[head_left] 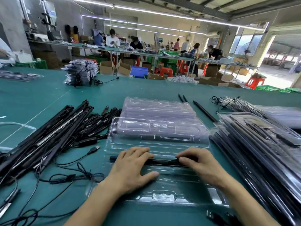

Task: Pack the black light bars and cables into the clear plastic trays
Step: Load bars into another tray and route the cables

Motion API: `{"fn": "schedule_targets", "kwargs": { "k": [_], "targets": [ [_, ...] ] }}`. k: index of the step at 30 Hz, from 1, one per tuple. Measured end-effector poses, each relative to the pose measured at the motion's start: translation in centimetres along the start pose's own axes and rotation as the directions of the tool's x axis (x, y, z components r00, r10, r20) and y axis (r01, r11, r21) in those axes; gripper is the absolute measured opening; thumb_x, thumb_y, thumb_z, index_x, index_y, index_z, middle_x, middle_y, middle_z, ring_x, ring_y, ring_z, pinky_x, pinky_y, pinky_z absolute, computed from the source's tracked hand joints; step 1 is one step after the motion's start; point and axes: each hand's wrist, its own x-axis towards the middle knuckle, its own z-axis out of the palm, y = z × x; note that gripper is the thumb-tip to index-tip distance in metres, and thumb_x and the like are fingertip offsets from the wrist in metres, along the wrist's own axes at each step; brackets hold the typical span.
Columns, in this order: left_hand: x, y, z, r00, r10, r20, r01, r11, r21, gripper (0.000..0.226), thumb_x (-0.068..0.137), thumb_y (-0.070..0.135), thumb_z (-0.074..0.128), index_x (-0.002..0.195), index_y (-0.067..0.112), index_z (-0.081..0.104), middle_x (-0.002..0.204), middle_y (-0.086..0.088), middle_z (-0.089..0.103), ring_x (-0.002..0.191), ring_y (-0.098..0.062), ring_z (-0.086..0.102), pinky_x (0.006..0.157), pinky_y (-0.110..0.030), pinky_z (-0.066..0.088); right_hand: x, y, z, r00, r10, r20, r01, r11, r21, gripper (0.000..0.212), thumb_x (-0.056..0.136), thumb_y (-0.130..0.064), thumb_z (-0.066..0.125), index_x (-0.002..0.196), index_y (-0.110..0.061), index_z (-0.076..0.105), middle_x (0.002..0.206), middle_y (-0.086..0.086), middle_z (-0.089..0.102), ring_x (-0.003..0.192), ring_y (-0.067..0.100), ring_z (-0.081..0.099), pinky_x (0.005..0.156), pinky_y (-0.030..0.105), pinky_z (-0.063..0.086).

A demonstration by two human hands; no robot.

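Observation:
An open clear plastic tray (162, 190) lies on the green table in front of me, its lid half (159, 132) folded away from me. A black light bar (161, 161) lies across a groove of the tray. My left hand (133, 167) presses flat on the bar's left part, fingers straight. My right hand (197, 165) presses its fingertips on the bar's right part. A heap of loose black light bars and cables (48, 136) lies to the left. A stack of empty clear trays (156, 106) sits behind the open one.
Packed trays (260, 144) are piled at my right. Another pile of packed trays (81, 72) stands at the far left of the table. Two loose black bars (205, 111) lie near the right pile. A USB plug (96, 148) and cable loops trail left of the tray.

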Motion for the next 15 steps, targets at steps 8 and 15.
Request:
{"fn": "schedule_targets", "kwargs": {
  "k": [8, 15],
  "targets": [
    [-0.2, 0.2, 0.4, 0.998, -0.05, 0.042, 0.048, 0.998, 0.033, 0.107, 0.057, 0.104, 0.016, 0.149, 0.05, 0.02, 0.16, 0.028, 0.008, 0.149, -0.002, 0.004, 0.12, -0.037, 0.004, -2.8, 0.7, 1.2, 0.998, -0.029, 0.061, 0.039, 0.987, -0.154, 0.022, 0.081, -0.014, 0.077, 0.085, -0.035, 0.079, 0.088, -0.012, 0.063, 0.087, 0.003, 0.059, 0.077, 0.014, 0.041],
    [-0.2, 0.1, 0.5, 0.998, -0.059, 0.017, 0.059, 0.998, 0.015, 0.106, 0.055, 0.105, 0.019, 0.147, 0.052, 0.024, 0.158, 0.031, 0.011, 0.147, 0.0, 0.007, 0.121, -0.037, 0.007, -3.7, 0.0, 0.7, 0.999, 0.017, 0.036, 0.004, 0.849, -0.528, 0.017, 0.085, -0.028, 0.06, 0.094, -0.033, 0.074, 0.087, -0.027, 0.051, 0.094, -0.003, 0.05, 0.08, 0.011, 0.034]
  ]
}}
